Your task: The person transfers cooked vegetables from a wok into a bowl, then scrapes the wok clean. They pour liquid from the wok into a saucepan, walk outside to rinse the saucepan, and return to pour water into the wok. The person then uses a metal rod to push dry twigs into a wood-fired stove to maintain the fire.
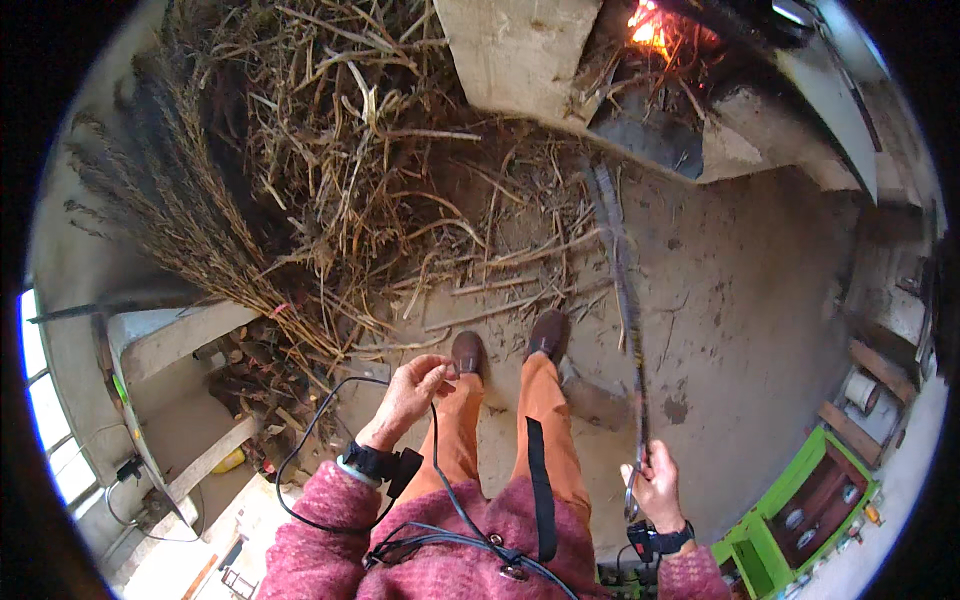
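Observation:
My right hand [654, 484] grips the near end of long, thin metal fire tongs [628, 300]. They reach across the floor toward the hearth, and their far end is blurred. My left hand [417, 390] is held in front of my body above my left shoe, thumb and fingers curled together with nothing visible between them. A black cable [300, 450] loops from the left wrist and passes behind that hand. Beyond the far tips of the tongs, a fire [652, 34] burns in the hearth [660, 139], with thin sticks in and around it.
A large heap of dry branches [337, 157] lies ahead on the left, beside a bundle of brushwood [210, 247]. Loose sticks [510, 300] litter the earthen floor [720, 300] before my shoes. A pale block [517, 60] stands beside the fire; a green cabinet [817, 517] is at right.

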`<action>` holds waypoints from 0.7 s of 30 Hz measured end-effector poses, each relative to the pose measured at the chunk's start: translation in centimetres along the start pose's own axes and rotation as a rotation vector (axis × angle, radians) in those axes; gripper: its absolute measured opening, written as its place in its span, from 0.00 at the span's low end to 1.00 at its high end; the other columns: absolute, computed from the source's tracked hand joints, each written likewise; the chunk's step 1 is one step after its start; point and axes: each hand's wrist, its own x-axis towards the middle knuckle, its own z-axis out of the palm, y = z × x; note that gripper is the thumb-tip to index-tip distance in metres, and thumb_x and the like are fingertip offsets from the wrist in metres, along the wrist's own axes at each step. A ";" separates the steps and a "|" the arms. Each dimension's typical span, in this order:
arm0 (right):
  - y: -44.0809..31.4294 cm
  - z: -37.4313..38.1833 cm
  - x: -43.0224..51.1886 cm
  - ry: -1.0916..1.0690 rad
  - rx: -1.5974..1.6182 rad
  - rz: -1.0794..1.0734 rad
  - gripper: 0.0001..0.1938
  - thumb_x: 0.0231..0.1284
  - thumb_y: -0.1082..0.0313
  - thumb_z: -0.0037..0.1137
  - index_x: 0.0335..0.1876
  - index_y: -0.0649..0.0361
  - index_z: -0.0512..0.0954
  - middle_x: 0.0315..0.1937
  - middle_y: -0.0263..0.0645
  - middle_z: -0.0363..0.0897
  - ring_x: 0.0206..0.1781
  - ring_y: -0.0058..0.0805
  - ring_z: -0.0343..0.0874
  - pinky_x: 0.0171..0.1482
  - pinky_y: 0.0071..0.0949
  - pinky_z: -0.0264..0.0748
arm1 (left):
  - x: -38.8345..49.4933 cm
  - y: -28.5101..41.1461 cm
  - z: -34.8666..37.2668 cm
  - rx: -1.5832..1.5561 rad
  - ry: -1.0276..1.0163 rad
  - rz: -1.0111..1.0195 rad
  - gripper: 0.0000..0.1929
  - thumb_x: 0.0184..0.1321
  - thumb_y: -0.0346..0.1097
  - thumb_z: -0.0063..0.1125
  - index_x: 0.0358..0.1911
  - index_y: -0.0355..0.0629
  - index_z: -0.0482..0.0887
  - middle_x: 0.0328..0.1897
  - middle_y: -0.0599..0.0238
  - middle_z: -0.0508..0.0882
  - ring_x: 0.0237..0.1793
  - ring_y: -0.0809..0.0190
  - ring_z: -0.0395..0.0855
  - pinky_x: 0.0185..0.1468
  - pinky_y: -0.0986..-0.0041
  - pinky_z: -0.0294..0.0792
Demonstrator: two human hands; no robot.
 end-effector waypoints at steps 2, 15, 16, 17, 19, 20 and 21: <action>1.9 1.9 0.9 -0.080 0.145 0.075 0.12 0.56 0.67 0.61 0.32 0.57 0.66 0.24 0.22 0.61 0.27 0.10 0.57 0.27 0.15 0.61 | -0.8 -1.3 -0.7 -0.055 0.021 -0.041 0.17 0.69 0.38 0.48 0.53 0.32 0.74 0.43 0.58 0.84 0.39 0.65 0.82 0.46 0.74 0.74; 10.0 13.6 24.1 -0.195 0.541 0.471 0.12 0.60 0.61 0.56 0.25 0.48 0.66 0.14 0.20 0.56 0.11 0.11 0.53 0.12 0.16 0.47 | -3.6 -8.9 -2.5 -0.156 0.173 -0.210 0.15 0.69 0.35 0.46 0.51 0.30 0.75 0.42 0.55 0.84 0.38 0.65 0.83 0.44 0.76 0.74; 10.2 14.4 25.1 -0.205 0.428 0.352 0.12 0.59 0.63 0.56 0.24 0.48 0.66 0.14 0.20 0.56 0.11 0.11 0.54 0.12 0.16 0.47 | -3.6 -9.2 -2.3 -0.157 0.175 -0.203 0.15 0.69 0.35 0.46 0.51 0.30 0.75 0.41 0.55 0.85 0.38 0.65 0.82 0.44 0.76 0.74; 10.2 15.0 25.6 -0.180 0.226 0.252 0.11 0.58 0.64 0.56 0.24 0.49 0.66 0.14 0.20 0.56 0.11 0.11 0.54 0.12 0.16 0.47 | -3.6 -9.4 -2.2 -0.166 0.179 -0.210 0.15 0.68 0.35 0.46 0.51 0.30 0.75 0.41 0.56 0.85 0.37 0.65 0.82 0.44 0.76 0.74; 10.0 15.3 25.1 -0.213 0.489 0.411 0.10 0.59 0.65 0.55 0.25 0.50 0.67 0.14 0.21 0.57 0.12 0.12 0.56 0.13 0.17 0.50 | -3.7 -9.6 -2.4 -0.166 0.177 -0.213 0.15 0.68 0.36 0.47 0.51 0.31 0.75 0.42 0.57 0.84 0.38 0.65 0.82 0.45 0.75 0.73; 9.8 15.1 24.1 -0.201 0.431 0.378 0.10 0.60 0.64 0.54 0.25 0.50 0.67 0.14 0.21 0.57 0.12 0.11 0.56 0.13 0.17 0.51 | -3.6 -9.5 -2.5 -0.161 0.169 -0.203 0.15 0.68 0.37 0.48 0.51 0.32 0.75 0.42 0.58 0.84 0.38 0.65 0.82 0.45 0.75 0.73; 9.5 14.5 22.6 -0.171 0.341 0.367 0.10 0.61 0.64 0.53 0.26 0.51 0.68 0.14 0.21 0.58 0.12 0.11 0.56 0.14 0.16 0.51 | -3.5 -9.5 -2.5 -0.159 0.157 -0.189 0.16 0.68 0.37 0.49 0.51 0.33 0.75 0.42 0.59 0.84 0.39 0.65 0.82 0.46 0.75 0.73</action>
